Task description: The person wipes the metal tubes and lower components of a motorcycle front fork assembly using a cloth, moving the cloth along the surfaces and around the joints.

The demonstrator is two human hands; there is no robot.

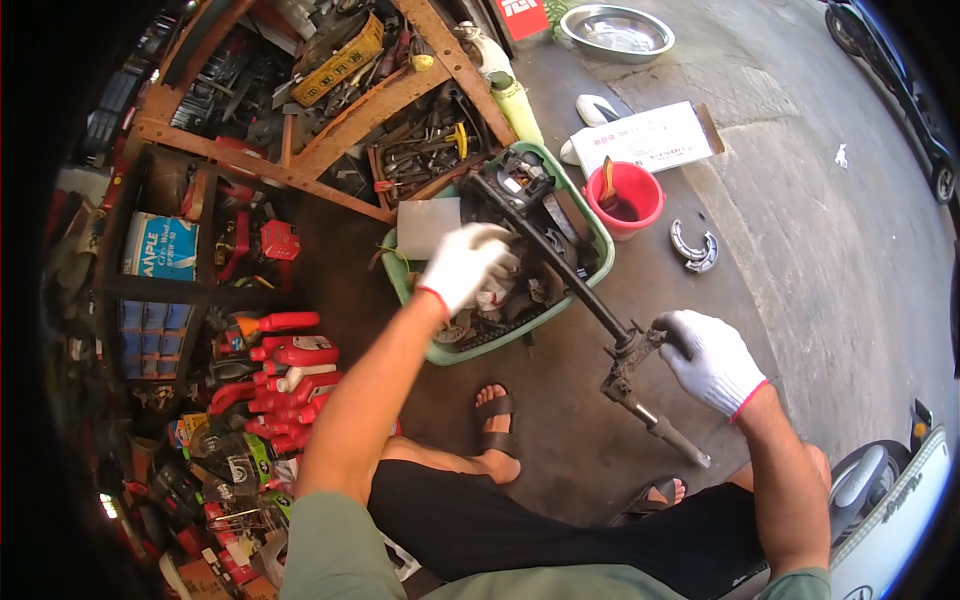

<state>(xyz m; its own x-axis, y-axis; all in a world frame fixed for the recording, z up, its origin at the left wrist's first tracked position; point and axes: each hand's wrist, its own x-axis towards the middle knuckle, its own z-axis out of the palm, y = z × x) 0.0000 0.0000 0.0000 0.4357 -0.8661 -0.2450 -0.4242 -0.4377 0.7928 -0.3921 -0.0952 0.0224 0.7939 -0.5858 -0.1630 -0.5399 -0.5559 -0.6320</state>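
Observation:
My right hand (712, 362), in a white work glove with a red cuff, has its fingers curled on the greasy bracket of a long black metal shaft (565, 268). That shaft slants across a green plastic tub (598, 262); its bare lower end points toward my right foot. Over the tub's left part hovers my left hand (465, 268), gloved alike, slightly blurred, its fingers apart and holding nothing I can see. Below it in the tub lie dirty metal parts and crumpled rags (495, 295). A pale square board (428, 228) rests at the tub's far left corner.
Right of the tub stand a red bucket (640, 205) and a white box (650, 140), with curved brake shoes (694, 247) on the floor. A metal basin (617, 33) sits farther back. Red bottles (300, 350) crowd the left, below a wooden tool rack (350, 120).

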